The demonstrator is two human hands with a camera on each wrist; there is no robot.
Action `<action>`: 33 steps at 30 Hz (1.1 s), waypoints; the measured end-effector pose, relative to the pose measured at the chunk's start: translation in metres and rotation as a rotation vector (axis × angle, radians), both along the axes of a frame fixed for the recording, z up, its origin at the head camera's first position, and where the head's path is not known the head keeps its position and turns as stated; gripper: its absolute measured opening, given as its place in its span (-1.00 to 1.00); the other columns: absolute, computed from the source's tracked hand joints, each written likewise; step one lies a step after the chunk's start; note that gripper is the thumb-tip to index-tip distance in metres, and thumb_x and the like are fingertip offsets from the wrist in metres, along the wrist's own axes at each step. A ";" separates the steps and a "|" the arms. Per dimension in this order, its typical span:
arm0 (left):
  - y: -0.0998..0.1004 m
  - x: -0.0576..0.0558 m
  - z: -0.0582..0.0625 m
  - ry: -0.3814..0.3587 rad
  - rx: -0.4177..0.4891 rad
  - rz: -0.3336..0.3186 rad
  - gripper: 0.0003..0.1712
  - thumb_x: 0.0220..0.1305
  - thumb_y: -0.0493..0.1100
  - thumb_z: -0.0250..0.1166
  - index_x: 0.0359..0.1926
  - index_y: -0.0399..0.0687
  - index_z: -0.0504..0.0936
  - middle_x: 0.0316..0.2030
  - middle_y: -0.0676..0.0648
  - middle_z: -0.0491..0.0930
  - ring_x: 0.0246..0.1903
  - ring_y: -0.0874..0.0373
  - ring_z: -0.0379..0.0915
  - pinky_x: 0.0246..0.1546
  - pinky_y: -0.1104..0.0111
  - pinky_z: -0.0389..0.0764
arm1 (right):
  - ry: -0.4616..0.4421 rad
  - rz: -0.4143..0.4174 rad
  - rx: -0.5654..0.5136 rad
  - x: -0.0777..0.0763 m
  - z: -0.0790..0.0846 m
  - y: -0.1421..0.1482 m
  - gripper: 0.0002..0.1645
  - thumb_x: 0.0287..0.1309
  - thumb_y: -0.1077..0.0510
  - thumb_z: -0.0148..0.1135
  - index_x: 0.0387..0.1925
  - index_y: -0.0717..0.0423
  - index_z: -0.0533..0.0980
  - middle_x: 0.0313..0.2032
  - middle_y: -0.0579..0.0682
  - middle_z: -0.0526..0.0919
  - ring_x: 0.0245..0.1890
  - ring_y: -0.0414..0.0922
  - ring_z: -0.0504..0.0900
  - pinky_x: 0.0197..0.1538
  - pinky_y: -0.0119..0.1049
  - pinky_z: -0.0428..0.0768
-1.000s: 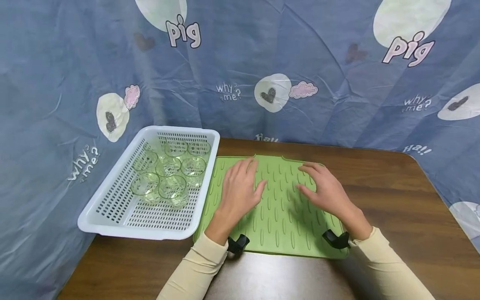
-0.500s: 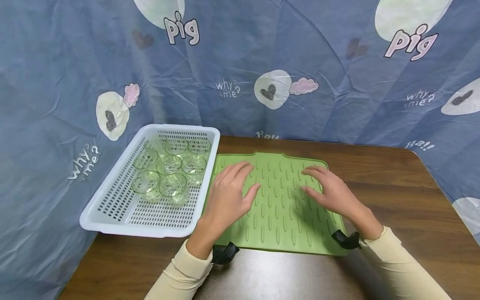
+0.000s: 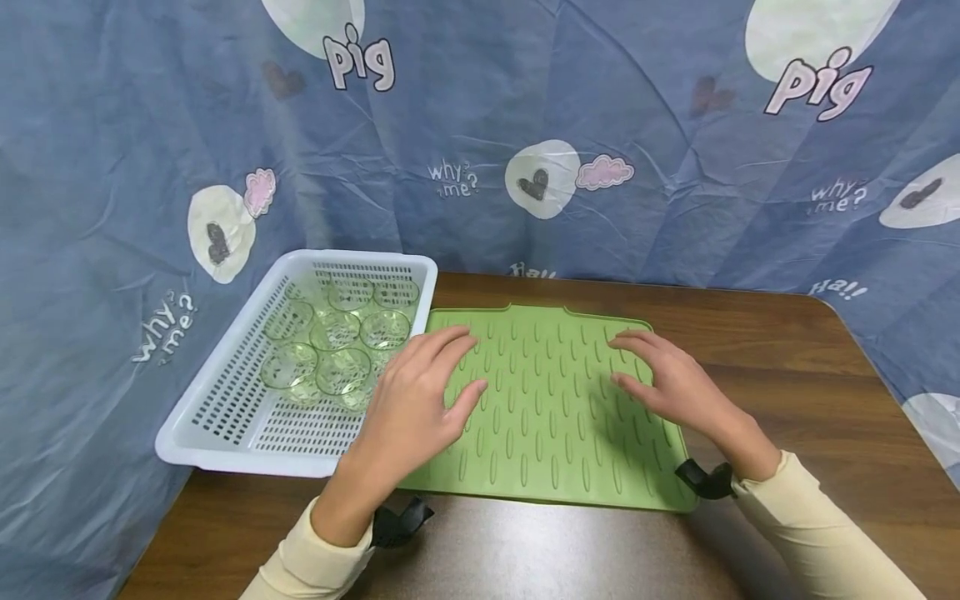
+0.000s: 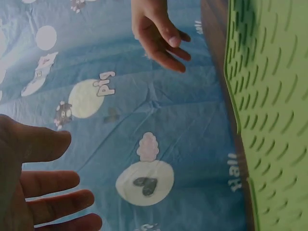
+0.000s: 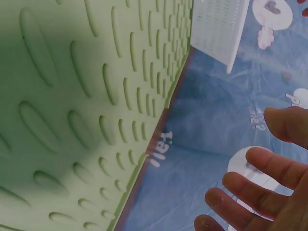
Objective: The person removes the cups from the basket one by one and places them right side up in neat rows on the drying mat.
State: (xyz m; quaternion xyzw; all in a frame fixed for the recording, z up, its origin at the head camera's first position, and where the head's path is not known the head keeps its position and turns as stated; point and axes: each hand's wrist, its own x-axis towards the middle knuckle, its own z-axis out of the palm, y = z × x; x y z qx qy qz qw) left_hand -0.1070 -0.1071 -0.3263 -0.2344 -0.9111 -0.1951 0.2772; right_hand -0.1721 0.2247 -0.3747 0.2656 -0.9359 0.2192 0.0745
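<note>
My left hand (image 3: 416,404) is held over the left part of a green ridged drying mat (image 3: 540,408), overlapping the basket's right edge in the head view. Its fingers are relaxed and hold nothing, as the left wrist view also shows. Over the mat's right side hovers my right hand (image 3: 678,383), fingers spread loosely with nothing between them. A white perforated basket (image 3: 225,400) stands left of the mat. Several clear greenish glasses (image 3: 343,371) sit upright in its back part, grouped close together. My left hand hides the basket's front right corner.
Both the mat and basket rest on a brown wooden table (image 3: 780,375). A blue printed curtain (image 3: 480,225) hangs right behind the table's back edge and along its left. Black straps (image 3: 401,521) are on both wrists.
My left hand has moved left and toward me, from over the mat to the basket's right edge. The right hand has shifted slightly right. Basket, glasses and mat stay put.
</note>
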 end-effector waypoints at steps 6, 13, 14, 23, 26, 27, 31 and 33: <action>-0.022 0.006 0.011 -0.027 -0.083 -0.011 -0.49 0.20 -0.02 0.38 0.13 -0.14 0.60 0.20 -0.16 0.58 0.17 -0.11 0.52 0.20 -0.04 0.56 | -0.008 0.012 0.016 0.002 0.000 -0.001 -0.46 0.24 0.11 0.31 0.22 0.18 0.49 0.24 0.19 0.51 0.24 0.20 0.51 0.19 0.21 0.52; -0.054 0.003 0.019 -0.058 -0.163 -0.031 -0.46 0.21 -0.02 0.37 0.16 -0.16 0.58 0.24 -0.19 0.54 0.20 -0.16 0.49 0.17 -0.13 0.55 | -0.020 0.005 0.056 0.005 -0.003 0.002 -0.46 0.26 0.09 0.30 0.23 0.17 0.49 0.24 0.21 0.53 0.23 0.22 0.52 0.19 0.22 0.53; -0.059 0.002 0.020 -0.059 -0.171 -0.041 -0.46 0.22 -0.02 0.37 0.17 -0.17 0.58 0.24 -0.19 0.54 0.20 -0.16 0.49 0.17 -0.13 0.55 | -0.026 0.002 0.059 0.006 -0.004 0.003 -0.46 0.26 0.08 0.30 0.23 0.17 0.48 0.24 0.21 0.52 0.23 0.21 0.52 0.19 0.22 0.53; -0.104 -0.012 0.028 -0.043 -0.253 -0.119 -0.44 0.19 -0.07 0.35 0.19 -0.19 0.56 0.19 -0.19 0.58 0.17 -0.19 0.50 0.19 -0.10 0.51 | -0.059 0.022 0.088 0.009 -0.009 0.015 -0.44 0.27 0.07 0.29 0.25 0.17 0.47 0.26 0.23 0.50 0.25 0.23 0.50 0.22 0.22 0.52; -0.117 -0.016 0.030 -0.078 -0.267 -0.111 -0.43 0.17 -0.09 0.38 0.20 -0.17 0.56 0.18 -0.20 0.58 0.17 -0.22 0.50 0.19 -0.13 0.49 | -0.078 0.031 0.106 0.010 -0.011 0.021 -0.42 0.26 0.07 0.30 0.26 0.19 0.46 0.26 0.25 0.49 0.26 0.23 0.49 0.23 0.22 0.51; -0.121 -0.017 0.031 -0.093 -0.271 -0.104 -0.43 0.16 -0.10 0.39 0.20 -0.16 0.56 0.18 -0.20 0.58 0.17 -0.22 0.49 0.19 -0.13 0.48 | -0.084 0.031 0.112 0.011 -0.011 0.023 -0.42 0.26 0.07 0.31 0.26 0.19 0.45 0.26 0.25 0.49 0.26 0.23 0.49 0.22 0.21 0.51; -0.135 -0.017 0.032 -0.142 -0.281 -0.075 -0.43 0.16 -0.11 0.40 0.20 -0.15 0.56 0.17 -0.21 0.59 0.18 -0.22 0.48 0.22 -0.12 0.44 | -0.103 0.021 0.124 0.012 -0.014 0.032 -0.39 0.24 0.08 0.32 0.27 0.19 0.44 0.27 0.26 0.48 0.28 0.23 0.47 0.24 0.22 0.50; -0.141 -0.017 0.033 -0.159 -0.286 -0.060 -0.42 0.18 -0.10 0.39 0.22 -0.15 0.55 0.17 -0.20 0.58 0.19 -0.21 0.47 0.23 -0.12 0.43 | -0.114 0.010 0.129 0.013 -0.015 0.037 -0.38 0.24 0.08 0.32 0.28 0.20 0.43 0.28 0.27 0.47 0.29 0.25 0.45 0.23 0.24 0.49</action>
